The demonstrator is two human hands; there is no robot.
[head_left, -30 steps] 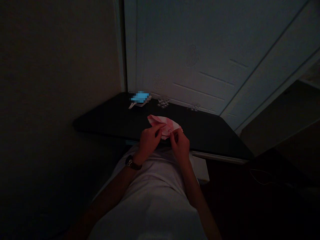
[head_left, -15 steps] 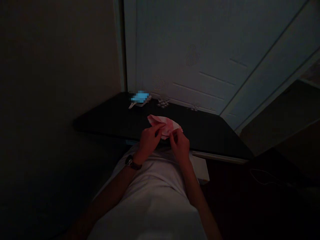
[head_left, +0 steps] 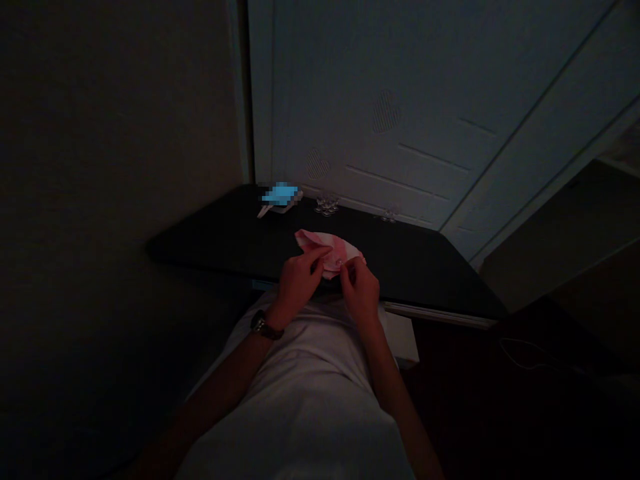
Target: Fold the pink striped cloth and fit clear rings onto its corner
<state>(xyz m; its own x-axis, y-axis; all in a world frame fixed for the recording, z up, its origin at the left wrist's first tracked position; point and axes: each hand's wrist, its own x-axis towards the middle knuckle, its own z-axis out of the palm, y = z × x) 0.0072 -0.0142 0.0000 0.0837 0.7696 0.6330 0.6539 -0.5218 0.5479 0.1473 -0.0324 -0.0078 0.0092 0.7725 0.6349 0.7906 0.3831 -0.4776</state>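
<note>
A pink and white cloth (head_left: pixel 340 248) is held up just over the near edge of a dark tabletop. My left hand (head_left: pixel 300 277), with a dark watch on its wrist, is closed on the cloth's left part, thumb and forefinger pinching it. From the right, my right hand (head_left: pixel 361 283) has thumb and forefinger pinched at a small clear, shiny piece (head_left: pixel 339 263) against the cloth's front. Its exact kind is too dim to make out. The other fingers curl in.
On the dark tabletop (head_left: pixel 225 233) stand a cluster of clear pieces (head_left: pixel 327 205) and a smaller clear group (head_left: pixel 389 214). Left of them lies a device with a blurred blue screen (head_left: pixel 281 194). A pale panel (head_left: pixel 425 80) rises behind; a white box (head_left: pixel 403 339) sits below the edge.
Both hands and the cloth stay almost in place. The clear piece at my right fingertips shows a little more plainly now.
</note>
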